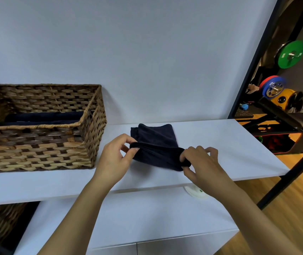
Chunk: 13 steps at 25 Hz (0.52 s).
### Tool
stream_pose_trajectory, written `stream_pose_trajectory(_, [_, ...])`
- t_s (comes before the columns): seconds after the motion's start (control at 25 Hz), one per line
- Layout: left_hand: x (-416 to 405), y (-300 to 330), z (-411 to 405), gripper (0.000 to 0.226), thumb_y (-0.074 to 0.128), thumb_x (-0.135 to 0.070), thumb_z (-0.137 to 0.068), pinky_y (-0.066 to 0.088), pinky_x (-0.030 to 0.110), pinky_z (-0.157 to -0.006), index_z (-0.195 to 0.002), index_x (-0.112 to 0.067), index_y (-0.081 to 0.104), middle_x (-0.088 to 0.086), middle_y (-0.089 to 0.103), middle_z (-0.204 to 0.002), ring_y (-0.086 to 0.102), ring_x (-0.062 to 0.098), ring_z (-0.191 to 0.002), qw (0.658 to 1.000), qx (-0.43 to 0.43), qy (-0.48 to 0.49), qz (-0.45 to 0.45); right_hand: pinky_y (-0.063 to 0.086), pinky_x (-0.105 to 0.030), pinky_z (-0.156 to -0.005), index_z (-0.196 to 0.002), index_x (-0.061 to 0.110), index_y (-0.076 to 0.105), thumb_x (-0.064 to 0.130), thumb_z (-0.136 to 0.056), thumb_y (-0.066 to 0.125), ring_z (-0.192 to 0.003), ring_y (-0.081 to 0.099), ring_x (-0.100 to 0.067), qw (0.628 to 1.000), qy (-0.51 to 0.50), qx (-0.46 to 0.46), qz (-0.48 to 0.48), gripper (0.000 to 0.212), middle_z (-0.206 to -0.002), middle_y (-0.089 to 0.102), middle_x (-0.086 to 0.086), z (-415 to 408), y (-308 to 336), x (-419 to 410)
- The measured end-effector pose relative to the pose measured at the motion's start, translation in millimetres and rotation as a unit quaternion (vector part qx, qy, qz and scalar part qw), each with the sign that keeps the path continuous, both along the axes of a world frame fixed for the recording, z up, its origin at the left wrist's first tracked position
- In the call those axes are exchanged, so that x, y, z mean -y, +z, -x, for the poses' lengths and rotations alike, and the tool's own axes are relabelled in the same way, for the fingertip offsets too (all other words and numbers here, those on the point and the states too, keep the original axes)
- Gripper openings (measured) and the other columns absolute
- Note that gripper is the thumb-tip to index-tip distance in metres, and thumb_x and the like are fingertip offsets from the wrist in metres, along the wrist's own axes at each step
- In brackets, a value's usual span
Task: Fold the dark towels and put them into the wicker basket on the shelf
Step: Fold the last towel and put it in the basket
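Both forearms reach over the white shelf (220,144), where the left hand (114,155) and right hand (201,162) each pinch an end of the rolled near edge of a dark towel (156,137) lying right of the wicker basket (42,148), which already holds folded dark towels (42,117).

I count 2 hands: left (116,155) and right (200,162), both on 1 loose towel (156,144). 2 more dark towels (42,117) lie in the basket, approx., since I can't separate the folds well. Baskets: 2, one on the top shelf (36,142), one lower (1,219). Shelves: 2 white boards (239,144). 1 white round item (195,193) sits below. Weight plates (291,54) at right: 4 or so, blurred.
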<state>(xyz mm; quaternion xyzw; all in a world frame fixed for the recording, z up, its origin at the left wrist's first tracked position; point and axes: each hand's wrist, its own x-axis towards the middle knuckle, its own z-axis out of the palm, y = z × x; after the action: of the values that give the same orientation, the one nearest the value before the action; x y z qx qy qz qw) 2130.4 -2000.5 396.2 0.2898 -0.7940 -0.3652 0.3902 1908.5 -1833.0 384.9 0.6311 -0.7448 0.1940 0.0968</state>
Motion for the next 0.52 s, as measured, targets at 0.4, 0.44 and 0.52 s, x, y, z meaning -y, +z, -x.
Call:
stream_pose_trajectory(0.4, [-8, 12, -2, 0.015, 0.068, -0.013, -0.094, 0.06, 0.048, -0.068, -0.092, -0.029, 0.065, -0.015, 0.069, -0.085, 0.068, 0.012, -0.078, 1.0, 0.01, 0.001, -0.005, 0.027, -0.051, -0.106, -0.093, 0.031, 0.063, 0.04, -0.099, 0.053, -0.082, 0.047, -0.016, 0.992, -0.016, -0.09, -0.089, 0.014, -0.078, 0.042, 0.012, -4, 3, 2])
stream_pose_trajectory(0.44, [-10, 14, -1, 0.015, 0.067, -0.012, -0.094, 0.06, 0.048, -0.068, -0.092, -0.027, 0.065, -0.015, 0.069, -0.082, 0.069, 0.012, -0.076, 1.0, 0.005, 0.002, -0.007, 0.027, -0.051, -0.107, -0.097, 0.031, 0.063, 0.039, -0.101, 0.05, -0.085, 0.049, -0.016, 0.991, -0.016, -0.085, -0.106, 0.016, -0.079, 0.045, 0.012, -6, 4, 2])
stream_pose_trajectory(0.52, [-12, 21, 0, 0.014, 0.067, -0.012, -0.094, 0.06, 0.049, -0.069, -0.092, -0.026, 0.065, -0.013, 0.069, -0.079, 0.069, 0.012, -0.073, 1.0, 0.006, -0.001, -0.006, 0.02, -0.044, -0.11, -0.099, 0.029, 0.057, 0.047, -0.102, 0.044, -0.092, 0.047, -0.014, 0.988, -0.016, -0.043, -0.148, 0.022, -0.085, 0.05, 0.011, -7, 8, 3])
